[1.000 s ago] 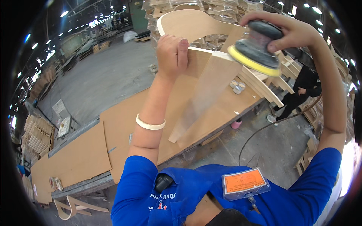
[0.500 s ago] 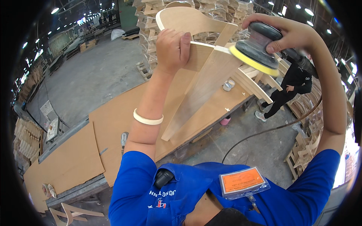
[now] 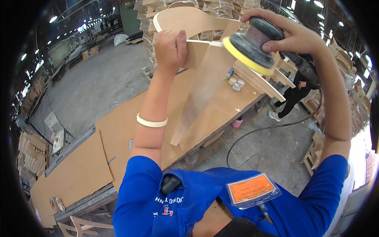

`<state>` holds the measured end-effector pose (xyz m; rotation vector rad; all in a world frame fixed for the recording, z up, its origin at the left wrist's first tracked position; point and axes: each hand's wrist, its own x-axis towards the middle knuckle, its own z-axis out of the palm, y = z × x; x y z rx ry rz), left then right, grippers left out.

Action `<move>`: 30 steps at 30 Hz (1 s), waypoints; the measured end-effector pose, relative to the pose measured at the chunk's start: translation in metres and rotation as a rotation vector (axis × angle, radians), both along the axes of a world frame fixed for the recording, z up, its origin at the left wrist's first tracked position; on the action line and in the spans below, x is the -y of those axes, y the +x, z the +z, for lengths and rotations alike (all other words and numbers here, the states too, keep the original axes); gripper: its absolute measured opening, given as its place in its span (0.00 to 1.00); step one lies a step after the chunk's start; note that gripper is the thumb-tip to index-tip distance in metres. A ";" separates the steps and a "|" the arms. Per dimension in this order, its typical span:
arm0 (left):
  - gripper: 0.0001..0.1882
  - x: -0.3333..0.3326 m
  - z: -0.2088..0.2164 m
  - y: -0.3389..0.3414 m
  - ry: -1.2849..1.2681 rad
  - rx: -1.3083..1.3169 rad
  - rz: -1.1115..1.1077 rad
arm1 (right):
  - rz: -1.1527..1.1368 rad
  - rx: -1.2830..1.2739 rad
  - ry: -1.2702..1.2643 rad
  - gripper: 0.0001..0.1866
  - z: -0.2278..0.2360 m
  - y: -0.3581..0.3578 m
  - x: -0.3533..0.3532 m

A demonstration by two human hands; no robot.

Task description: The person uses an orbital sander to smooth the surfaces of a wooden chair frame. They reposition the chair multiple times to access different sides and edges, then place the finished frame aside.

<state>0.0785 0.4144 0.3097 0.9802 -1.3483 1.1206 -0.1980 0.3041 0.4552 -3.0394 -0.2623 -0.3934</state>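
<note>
My left hand is closed around a rail of a pale wooden chair frame, with a curved backrest panel beyond it. One broad leg of the frame tapers down toward me over the cardboard-covered bench. My right hand wraps over the top of an orbital sander, black with a yellow pad. Its pad is tilted, and its left edge lies at the upper end of the leg; whether it touches the wood I cannot tell. A dark hose runs from the sander down past my right forearm.
Brown cardboard covers the long bench. Small cans stand beyond the leg, near more curved wooden parts. Stacked, wrapped chair parts rise behind. Another person stands at the right. The air hose loops over the floor.
The sander has shifted left along the upper end of the leg, with my right hand still on it. The whole view has also shifted slightly. My left hand keeps its hold on the frame.
</note>
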 end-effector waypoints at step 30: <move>0.18 -0.006 0.000 0.011 0.041 -0.090 0.106 | 0.085 1.115 0.966 0.33 -0.248 0.071 -0.031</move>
